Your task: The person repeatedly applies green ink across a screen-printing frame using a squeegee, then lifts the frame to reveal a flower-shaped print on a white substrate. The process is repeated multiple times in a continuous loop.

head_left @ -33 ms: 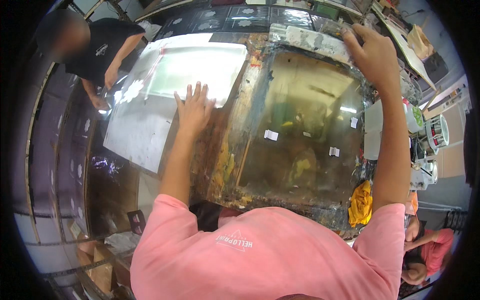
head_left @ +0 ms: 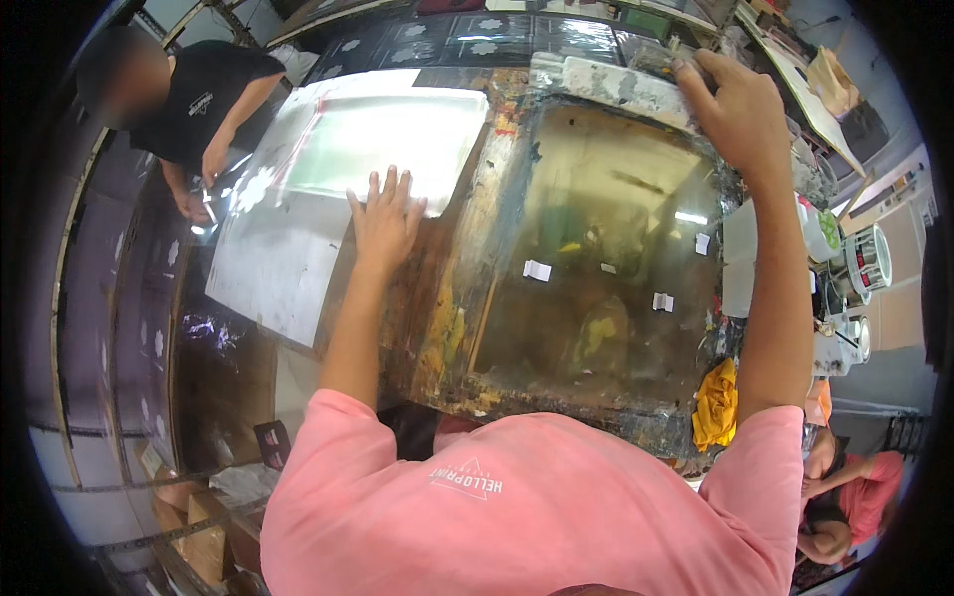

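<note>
My left hand (head_left: 384, 221) lies palm down with its fingers spread. Its fingertips touch the near edge of a shiny clear plastic sheet (head_left: 417, 129), which lies on a larger pale sheet (head_left: 273, 273). At the far right corner of an ink-stained screen-printing frame (head_left: 487, 189), my right hand (head_left: 740, 109) is curled down; whatever its fingers hold is hidden beneath them. Beside that hand, a grey-white ink-smeared bar (head_left: 626, 91) runs along the frame's far end. Inside the frame stretches a see-through yellowish mesh (head_left: 596, 248) with small white tabs on it.
At the far left, a co-worker in a dark shirt (head_left: 214, 89) handles the clear sheet's edge. A crumpled yellow cloth (head_left: 715, 405) lies by the frame's near right corner. White tubs (head_left: 867, 260) stand at the right. Another person (head_left: 863, 502) sits at lower right.
The co-worker's hands have shifted slightly to the left and down at the sheet's edge. Both my hands stay in nearly the same places.
</note>
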{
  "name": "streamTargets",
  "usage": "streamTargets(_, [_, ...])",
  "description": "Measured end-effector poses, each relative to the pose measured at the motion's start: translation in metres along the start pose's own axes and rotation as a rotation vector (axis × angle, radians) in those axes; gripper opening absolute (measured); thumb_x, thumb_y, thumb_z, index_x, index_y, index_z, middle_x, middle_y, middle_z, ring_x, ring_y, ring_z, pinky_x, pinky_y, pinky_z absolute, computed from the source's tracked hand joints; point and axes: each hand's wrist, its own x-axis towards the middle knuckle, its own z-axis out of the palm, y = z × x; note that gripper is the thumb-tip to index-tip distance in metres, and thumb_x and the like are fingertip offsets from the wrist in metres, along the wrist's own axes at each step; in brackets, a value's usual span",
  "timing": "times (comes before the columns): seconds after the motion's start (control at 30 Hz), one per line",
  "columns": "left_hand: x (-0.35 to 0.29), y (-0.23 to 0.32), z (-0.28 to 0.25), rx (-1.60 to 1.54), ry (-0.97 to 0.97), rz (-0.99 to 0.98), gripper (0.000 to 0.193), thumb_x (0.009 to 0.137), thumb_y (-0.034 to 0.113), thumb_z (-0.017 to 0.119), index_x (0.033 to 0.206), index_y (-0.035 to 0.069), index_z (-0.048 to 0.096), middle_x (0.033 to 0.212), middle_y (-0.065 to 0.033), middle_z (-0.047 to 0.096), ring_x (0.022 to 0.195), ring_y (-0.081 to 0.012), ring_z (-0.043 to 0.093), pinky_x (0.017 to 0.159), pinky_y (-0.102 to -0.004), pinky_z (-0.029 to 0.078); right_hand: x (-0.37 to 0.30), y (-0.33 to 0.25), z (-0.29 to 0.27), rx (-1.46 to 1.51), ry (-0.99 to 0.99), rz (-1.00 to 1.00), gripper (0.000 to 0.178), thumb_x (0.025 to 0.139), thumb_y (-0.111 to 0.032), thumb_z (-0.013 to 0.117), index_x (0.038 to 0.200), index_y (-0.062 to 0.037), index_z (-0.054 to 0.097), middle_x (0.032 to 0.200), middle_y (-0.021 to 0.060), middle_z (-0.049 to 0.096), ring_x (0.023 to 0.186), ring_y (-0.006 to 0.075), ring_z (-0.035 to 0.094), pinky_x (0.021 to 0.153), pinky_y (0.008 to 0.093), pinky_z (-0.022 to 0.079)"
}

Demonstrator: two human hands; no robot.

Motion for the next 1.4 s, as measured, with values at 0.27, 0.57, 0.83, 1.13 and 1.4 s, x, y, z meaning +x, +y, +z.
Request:
streamTargets(0.27, [0.030, -0.019, -0.005, -0.124, 0.056, -0.037, 0.045, 0.113, 0.041, 0.044, 0.134, 0.013, 0.072, 0.134, -0.0118, 0.073, 0.130, -0.0348, 0.064, 0.125, -0.0663, 0.021, -0.005, 0.004, 0.008, -0.020, 0.052, -0.035, 0.052, 0.101, -0.050, 0.054, 0.109, -0.0023, 0.074, 0.099, 0.0183, 0.074, 0.096, 0.0404, 0.068, 0.086, 0.0482, 0.048])
streamTargets(0.57, [0.030, 0.102, -0.051, -0.384, 0.016, 0.243, 0.041, 0.110, 0.037, 0.054, 0.113, 0.004, 0.078, 0.110, -0.0179, 0.078, 0.107, -0.0375, 0.071, 0.120, -0.0559, 0.037, 0.002, 0.003, 0.002, -0.005, 0.055, -0.036, 0.046, 0.096, -0.044, 0.056, 0.087, -0.0016, 0.071, 0.084, 0.0216, 0.072, 0.084, 0.0402, 0.070, 0.081, 0.0514, 0.048])
streamTargets(0.83, [-0.036, 0.271, 0.023, -0.344, -0.209, 0.671, 0.105, 0.088, 0.088, 0.051, 0.155, 0.007, 0.053, 0.166, -0.0198, 0.042, 0.158, -0.0393, 0.029, 0.125, -0.0721, 0.005, 0.009, 0.002, 0.000, -0.004, 0.075, -0.042, 0.053, 0.094, -0.045, 0.051, 0.078, -0.0002, 0.073, 0.079, 0.0232, 0.073, 0.080, 0.0405, 0.071, 0.081, 0.0515, 0.049])
streamTargets(1.13, [-0.049, 0.326, 0.030, -0.449, -0.161, 0.775, 0.127, 0.073, 0.099, 0.050, 0.159, 0.005, 0.047, 0.169, -0.0215, 0.035, 0.160, -0.0422, 0.024, 0.121, -0.0787, -0.003, 0.019, 0.004, -0.006, 0.087, 0.004, 0.005, 0.056, 0.094, -0.045, 0.052, 0.074, 0.0030, 0.073, 0.074, 0.0269, 0.069, 0.074, 0.0435, 0.070, 0.076, 0.0530, 0.055])
streamTargets(1.4, [-0.050, 0.322, 0.027, -0.497, -0.098, 0.804, 0.122, 0.074, 0.099, 0.050, 0.150, 0.004, 0.057, 0.162, -0.0203, 0.045, 0.152, -0.0428, 0.039, 0.122, -0.0787, 0.000, 0.023, 0.004, -0.006, 0.059, 0.009, 0.034, 0.058, 0.094, -0.047, 0.052, 0.074, 0.0025, 0.074, 0.075, 0.0272, 0.070, 0.075, 0.0451, 0.070, 0.078, 0.0532, 0.056])
